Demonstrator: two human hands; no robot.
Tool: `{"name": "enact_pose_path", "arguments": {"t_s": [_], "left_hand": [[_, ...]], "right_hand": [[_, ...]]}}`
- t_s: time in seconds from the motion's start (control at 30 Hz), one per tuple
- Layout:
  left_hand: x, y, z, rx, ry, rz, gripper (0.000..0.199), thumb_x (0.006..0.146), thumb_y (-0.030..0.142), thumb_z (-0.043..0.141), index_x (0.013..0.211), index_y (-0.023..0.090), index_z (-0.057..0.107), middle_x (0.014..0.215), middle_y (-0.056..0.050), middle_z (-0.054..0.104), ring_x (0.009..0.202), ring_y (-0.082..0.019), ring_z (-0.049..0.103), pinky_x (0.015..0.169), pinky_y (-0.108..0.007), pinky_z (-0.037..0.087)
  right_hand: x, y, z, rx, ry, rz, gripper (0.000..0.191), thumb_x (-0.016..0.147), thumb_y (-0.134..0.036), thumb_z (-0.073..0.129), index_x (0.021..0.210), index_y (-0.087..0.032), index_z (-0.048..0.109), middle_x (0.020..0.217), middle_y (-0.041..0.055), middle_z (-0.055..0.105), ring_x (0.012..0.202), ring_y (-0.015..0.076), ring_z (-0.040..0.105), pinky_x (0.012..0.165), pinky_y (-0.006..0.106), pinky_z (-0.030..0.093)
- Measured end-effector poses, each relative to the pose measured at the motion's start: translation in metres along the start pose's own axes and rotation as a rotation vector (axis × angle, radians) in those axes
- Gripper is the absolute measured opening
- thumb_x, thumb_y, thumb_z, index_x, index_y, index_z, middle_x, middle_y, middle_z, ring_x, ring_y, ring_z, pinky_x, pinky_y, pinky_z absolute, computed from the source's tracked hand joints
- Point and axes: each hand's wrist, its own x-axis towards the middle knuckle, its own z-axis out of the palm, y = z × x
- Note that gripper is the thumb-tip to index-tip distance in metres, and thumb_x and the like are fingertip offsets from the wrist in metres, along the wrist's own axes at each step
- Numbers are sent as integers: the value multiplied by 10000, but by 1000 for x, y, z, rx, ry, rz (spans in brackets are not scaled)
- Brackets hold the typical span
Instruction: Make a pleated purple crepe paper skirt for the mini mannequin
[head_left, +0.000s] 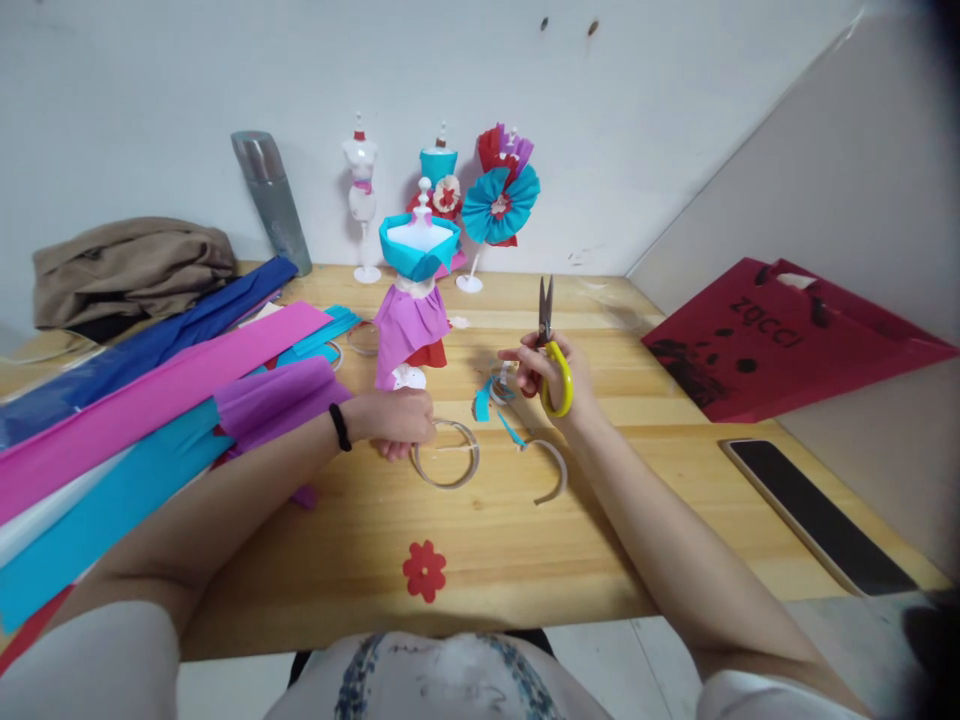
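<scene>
My right hand (551, 375) holds yellow-handled scissors (557, 385), blades pointing up and slightly apart. My left hand (397, 420) is closed at the foot of a small mannequin (420, 240) dressed in a turquoise paper top and a purple and red skirt; whatever its fingers hold is hidden. Beside that hand lies a ring of tape (448, 485), with a curved tape strip (559, 470) to its right. Small turquoise scraps (484, 402) lie between my hands. A red paper flower (424, 571) rests near the table's front edge.
Crepe paper strips (150, 400) cover the left side. Behind stand a bare mannequin (362, 190), a turquoise-topped one (438, 165), another with a turquoise flower (501, 205) and a flask (271, 200). Brown cloth (135, 265) lies back left; a red bag (780, 345) and dark tablet-like object (817, 515) are right.
</scene>
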Motion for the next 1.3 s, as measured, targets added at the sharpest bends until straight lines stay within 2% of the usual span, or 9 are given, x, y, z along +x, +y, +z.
{"name": "enact_pose_path", "arguments": {"t_s": [0.17, 0.27, 0.37, 0.43, 0.6, 0.83, 1.07, 1.2, 1.3], "left_hand": [[-13, 7, 11, 490, -90, 20, 342, 738, 269, 748, 470, 166, 563, 400, -56, 528, 501, -216, 607, 520, -289, 449], [-37, 22, 19, 1163, 0, 281, 258, 880, 282, 622, 686, 121, 677, 679, -138, 691, 697, -265, 685, 617, -327, 478], [-65, 47, 9, 1320, -82, 401, 330, 935, 340, 582, 685, 144, 671, 662, -91, 670, 614, -207, 621, 568, -303, 406], [-78, 66, -10, 1316, -11, 348, 357, 936, 368, 569, 657, 156, 635, 620, -60, 633, 569, -177, 558, 536, -295, 337], [-77, 96, -64, 1104, 407, 317, 311, 876, 357, 517, 639, 177, 606, 584, -5, 576, 553, -134, 479, 544, -277, 307], [-46, 80, -78, 776, 307, 224, 272, 790, 456, 625, 755, 186, 620, 695, 4, 608, 632, -143, 534, 560, -264, 353], [-39, 73, -79, 343, 130, 113, 295, 699, 363, 760, 752, 208, 514, 568, 65, 516, 469, -99, 477, 456, -228, 314], [-33, 70, -80, 318, 74, 111, 260, 683, 350, 769, 722, 193, 565, 549, 53, 540, 453, -88, 440, 445, -228, 289], [-29, 65, -81, 335, 135, 186, 245, 671, 344, 762, 667, 186, 576, 543, 60, 504, 481, -78, 409, 465, -221, 277]], "right_hand": [[-2, -2, 1, 19, -22, -72, 421, 654, -402, 838, 894, -221, 543, 712, 4, 735, 404, 68, 523, 369, 178, 362], [-6, -6, 1, 18, -126, -160, 399, 702, -424, 832, 920, -215, 571, 674, -8, 714, 439, 89, 562, 403, 191, 402], [-9, -13, -1, 17, -280, -211, 418, 724, -475, 835, 946, -212, 598, 652, -17, 694, 428, 93, 549, 421, 209, 417], [-10, -22, -2, 19, -406, -230, 428, 746, -503, 822, 984, -212, 616, 664, -19, 683, 424, 89, 526, 426, 219, 415], [-2, -59, -2, -76, -770, -202, 497, 831, -601, 727, 1105, -197, 632, 802, 40, 696, 560, 131, 594, 488, 255, 466], [7, -86, 24, -149, -1123, -167, 561, 877, -642, 662, 1158, -156, 644, 972, 88, 687, 781, 165, 655, 689, 293, 552], [1, -90, 36, -187, -1186, -158, 588, 869, -624, 686, 1203, -143, 643, 971, 96, 691, 764, 162, 642, 684, 306, 545], [4, -88, 28, -191, -1190, -124, 559, 884, -596, 684, 1206, -142, 641, 968, 98, 698, 764, 167, 657, 700, 323, 560], [7, -84, 24, -199, -1168, -124, 543, 883, -591, 690, 1192, -146, 649, 946, 88, 696, 756, 163, 664, 678, 304, 555]]}}
